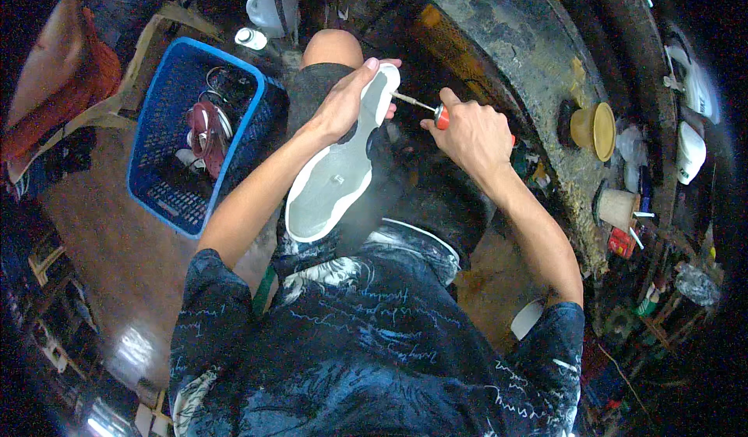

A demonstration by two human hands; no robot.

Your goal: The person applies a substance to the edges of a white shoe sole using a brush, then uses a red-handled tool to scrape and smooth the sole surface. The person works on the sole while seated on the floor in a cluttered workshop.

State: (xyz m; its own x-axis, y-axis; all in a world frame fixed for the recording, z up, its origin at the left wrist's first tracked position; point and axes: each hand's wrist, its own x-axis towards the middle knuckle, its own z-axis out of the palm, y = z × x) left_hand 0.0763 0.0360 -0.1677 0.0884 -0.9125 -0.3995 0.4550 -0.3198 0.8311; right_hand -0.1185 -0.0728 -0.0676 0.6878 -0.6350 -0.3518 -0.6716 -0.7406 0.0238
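Observation:
A grey-and-white shoe sole (331,191) lies lengthwise over my left thigh, its tread side facing up and its narrower end pointing away from me. My left hand (341,108) grips it near that far end, the thumb along the edge and fingertips showing on the other side. In my right hand (475,137) is a red-handled awl (442,117) with a thin metal shaft. Its tip meets the sole's right edge near the far end; whether it goes in, I cannot tell. What lies under the sole is hidden.
To the left stands a blue plastic basket (138,156) holding maroon footwear (207,137). Beyond it are a white bottle (251,38) and a translucent jug (274,10). A dark, worn curved bench (506,28) runs along the right, bearing a yellow cup-like container (594,131) and a whitish pot (617,206).

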